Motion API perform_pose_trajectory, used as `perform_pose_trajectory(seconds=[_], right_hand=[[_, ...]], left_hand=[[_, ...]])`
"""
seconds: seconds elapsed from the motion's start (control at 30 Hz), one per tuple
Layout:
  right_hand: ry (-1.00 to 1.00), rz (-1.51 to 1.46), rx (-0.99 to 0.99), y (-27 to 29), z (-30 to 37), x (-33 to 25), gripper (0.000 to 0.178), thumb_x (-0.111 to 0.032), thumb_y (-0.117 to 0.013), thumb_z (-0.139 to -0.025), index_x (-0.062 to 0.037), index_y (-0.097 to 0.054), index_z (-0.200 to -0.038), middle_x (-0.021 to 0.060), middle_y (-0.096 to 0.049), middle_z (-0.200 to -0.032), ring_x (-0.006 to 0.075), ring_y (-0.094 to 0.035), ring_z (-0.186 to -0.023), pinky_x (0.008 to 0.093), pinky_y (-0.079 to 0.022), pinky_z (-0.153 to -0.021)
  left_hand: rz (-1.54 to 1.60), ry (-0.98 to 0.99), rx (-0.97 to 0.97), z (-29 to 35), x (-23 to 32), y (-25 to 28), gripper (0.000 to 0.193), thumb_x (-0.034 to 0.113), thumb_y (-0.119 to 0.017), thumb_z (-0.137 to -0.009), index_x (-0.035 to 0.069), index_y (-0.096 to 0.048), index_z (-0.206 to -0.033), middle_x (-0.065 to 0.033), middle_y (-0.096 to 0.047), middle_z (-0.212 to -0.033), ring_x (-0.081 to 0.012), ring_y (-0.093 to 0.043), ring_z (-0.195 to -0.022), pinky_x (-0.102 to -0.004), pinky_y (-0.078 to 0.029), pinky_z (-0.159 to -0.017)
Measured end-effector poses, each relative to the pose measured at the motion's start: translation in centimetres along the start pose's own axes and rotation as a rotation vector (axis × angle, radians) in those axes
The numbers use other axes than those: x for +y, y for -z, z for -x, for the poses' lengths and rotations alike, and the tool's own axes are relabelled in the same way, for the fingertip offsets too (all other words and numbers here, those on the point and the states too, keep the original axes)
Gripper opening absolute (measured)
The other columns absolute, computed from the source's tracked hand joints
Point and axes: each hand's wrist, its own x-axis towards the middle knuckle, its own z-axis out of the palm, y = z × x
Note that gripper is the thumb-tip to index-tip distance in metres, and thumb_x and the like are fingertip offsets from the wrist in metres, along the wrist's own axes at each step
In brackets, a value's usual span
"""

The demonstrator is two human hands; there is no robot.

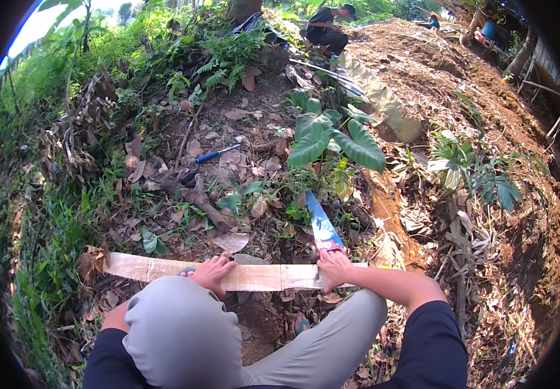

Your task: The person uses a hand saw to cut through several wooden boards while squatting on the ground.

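A pale wooden board (254, 277) lies crosswise in front of my bent knees, with thin dark lines across its face. My left hand (212, 273) is closed on the board, fingers at its far edge and thumb toward the near one. Beside that hand, a small grey rounded thing (187, 271) shows partly behind my knee. Over the board's right part, my right hand (335, 268) has its fingers curled at the red handle end of a handsaw (322, 222). The saw's shiny, tapering blade points away from me. My palm hides most of the handle.
A blue-handled tool (208, 157) with a metal shaft lies on the leaf litter, beyond a chunky piece of wood (208, 206). Broad-leaved plants (338, 139) grow past the saw. Another person (329, 31) crouches farther off. Bare brown soil (448, 71) slopes at right.
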Motion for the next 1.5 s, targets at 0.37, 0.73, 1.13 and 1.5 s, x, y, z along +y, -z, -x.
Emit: perform_pose_trajectory(seconds=[0.37,0.73,1.13,1.5], right_hand=[[-0.117,0.028,0.067,2.8,-3.7,0.3,0.095,-0.058,-0.091,-0.05,-0.0083,-0.06,-0.125,0.0172,-0.055,-0.126,0.0307,-0.059,-0.114,0.0428,-0.048,-0.092],[-0.202,-0.183,0.183,3.4,-1.2,0.0,0.097,-0.041,-0.097,-0.054,-0.0172,-0.056,-0.138,0.0171,-0.05,-0.133,0.0326,-0.067,-0.111,0.0425,-0.057,-0.094],[-0.511,-0.603,0.669,8.3,1.0,-0.9,0.041,-0.011,-0.054,-0.095,-0.0096,-0.054,-0.135,0.0251,-0.071,-0.114,0.0417,-0.07,-0.104,0.0525,-0.056,-0.089],[-0.734,-0.832,0.935,8.6,11.7,-2.7,0.05,-0.026,-0.071,-0.093,-0.0132,-0.059,-0.14,0.0146,-0.076,-0.11,0.0314,-0.074,-0.098,0.0425,-0.058,-0.089]], left_hand=[[-0.042,0.071,0.056,0.4,-3.1,-0.6,0.108,0.032,-0.091,-0.057,0.007,-0.042,-0.15,-0.0167,-0.055,-0.126,-0.0359,-0.054,-0.119,-0.0438,-0.046,-0.104],[0.354,0.277,0.336,5.7,-9.6,4.3,0.059,0.029,-0.08,-0.089,0.009,-0.058,-0.14,-0.0169,-0.063,-0.129,-0.0313,-0.064,-0.12,-0.0413,-0.054,-0.1],[0.369,0.47,0.555,15.8,-7.4,13.9,0.041,0.022,-0.075,-0.095,0.01,-0.065,-0.133,-0.0083,-0.067,-0.115,-0.0156,-0.064,-0.092,-0.0311,-0.054,-0.079],[0.462,0.274,0.734,9.5,-3.7,20.0,0.022,0.014,-0.071,-0.097,0.009,-0.074,-0.118,-0.0062,-0.073,-0.094,-0.0097,-0.065,-0.074,-0.0268,-0.054,-0.063]])
